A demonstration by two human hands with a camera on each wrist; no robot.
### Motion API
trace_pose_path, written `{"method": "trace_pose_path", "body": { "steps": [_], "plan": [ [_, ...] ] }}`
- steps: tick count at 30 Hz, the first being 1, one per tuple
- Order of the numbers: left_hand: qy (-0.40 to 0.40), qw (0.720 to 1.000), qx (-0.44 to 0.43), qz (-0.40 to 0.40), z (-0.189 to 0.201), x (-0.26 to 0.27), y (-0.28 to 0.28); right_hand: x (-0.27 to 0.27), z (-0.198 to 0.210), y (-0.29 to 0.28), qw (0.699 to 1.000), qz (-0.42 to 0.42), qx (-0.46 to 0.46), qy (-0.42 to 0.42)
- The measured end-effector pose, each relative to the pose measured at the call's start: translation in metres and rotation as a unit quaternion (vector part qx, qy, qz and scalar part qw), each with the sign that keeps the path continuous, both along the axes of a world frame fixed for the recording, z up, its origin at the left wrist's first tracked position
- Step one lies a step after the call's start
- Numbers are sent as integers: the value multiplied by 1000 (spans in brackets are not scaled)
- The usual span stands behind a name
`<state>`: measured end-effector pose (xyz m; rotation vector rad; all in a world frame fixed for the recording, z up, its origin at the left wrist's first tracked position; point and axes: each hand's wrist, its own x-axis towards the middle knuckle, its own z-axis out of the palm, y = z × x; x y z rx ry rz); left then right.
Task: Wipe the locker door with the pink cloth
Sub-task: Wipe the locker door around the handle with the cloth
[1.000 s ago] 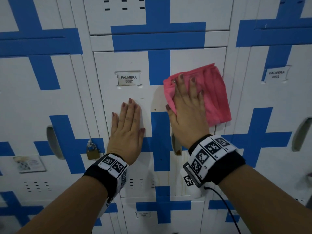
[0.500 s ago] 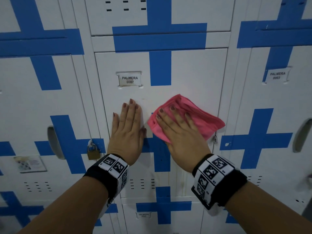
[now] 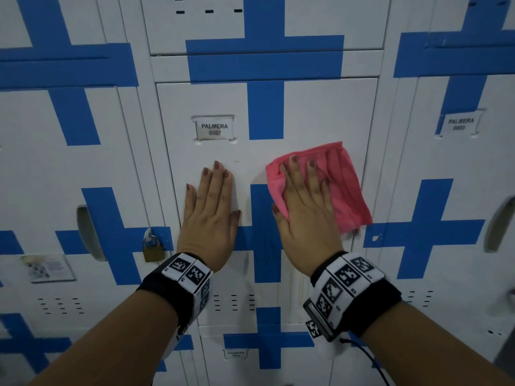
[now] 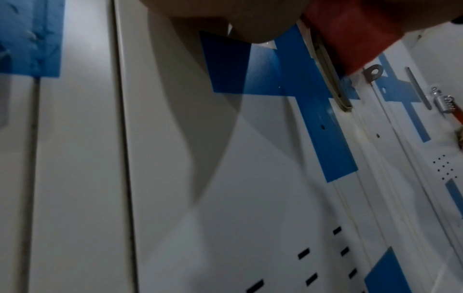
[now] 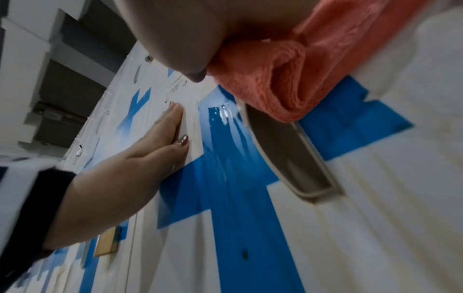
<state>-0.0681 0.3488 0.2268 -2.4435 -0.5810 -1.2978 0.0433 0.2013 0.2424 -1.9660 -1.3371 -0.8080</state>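
Observation:
The white locker door (image 3: 315,112) with a blue taped cross and a "PALMERA" label fills the middle of the head view. My right hand (image 3: 303,196) lies flat with straight fingers on the pink cloth (image 3: 342,190), pressing it against the door's right half. The cloth (image 5: 288,79) is bunched in folds under my palm, just above the door's recessed handle (image 5: 290,154). My left hand (image 3: 211,201) rests flat on the door to the left of the cross, fingers straight and together, also seen as my left hand (image 5: 155,142) side-on. The cloth (image 4: 355,33) shows at the top right of the left wrist view.
Neighbouring lockers stand on both sides. A brass padlock (image 3: 152,247) hangs from the left locker beside my left wrist. A hasp (image 4: 373,72) and a small lock (image 4: 443,103) sit to the right. Vent slots (image 3: 234,302) lie below my hands.
My right hand swept the cloth down and left from the upper right of the door, then back right and slightly up. The left hand stayed put.

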Motion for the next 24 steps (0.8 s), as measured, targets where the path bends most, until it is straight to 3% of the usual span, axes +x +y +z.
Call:
{"method": "trace_pose_path", "body": {
  "steps": [9, 24],
  "plan": [
    [12, 1000, -4, -3, 0, -1, -1, -15, 31, 20, 996, -34, -32, -81],
    [19, 1000, -12, -13, 2, -3, -2, -10, 19, 22, 972, -24, -107, -207]
  ]
}}
